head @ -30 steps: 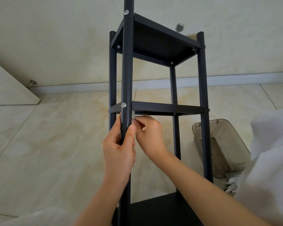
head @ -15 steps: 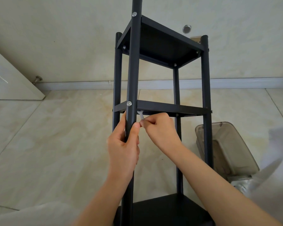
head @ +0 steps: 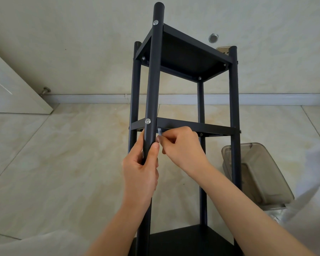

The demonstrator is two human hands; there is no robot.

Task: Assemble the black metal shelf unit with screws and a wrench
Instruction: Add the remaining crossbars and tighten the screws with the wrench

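The black metal shelf unit stands upright in front of me, with three tiers on four round posts. Silver screw heads show on the near post at the top tier and at the middle tier. My left hand grips the near post just below the middle tier. My right hand pinches a small silver wrench right under the middle tier's front corner, beside the post. The wrench's tip is hidden behind the post and shelf edge.
A translucent grey plastic bin sits on the tiled floor to the right behind the far right post. White fabric covers the right edge. A door with a stopper stands at the left by the wall's baseboard.
The view has shifted so the shelf sits lower and further right in frame. My right hand has turned the wrench slightly under the middle tier. My left hand keeps its grip on the post.
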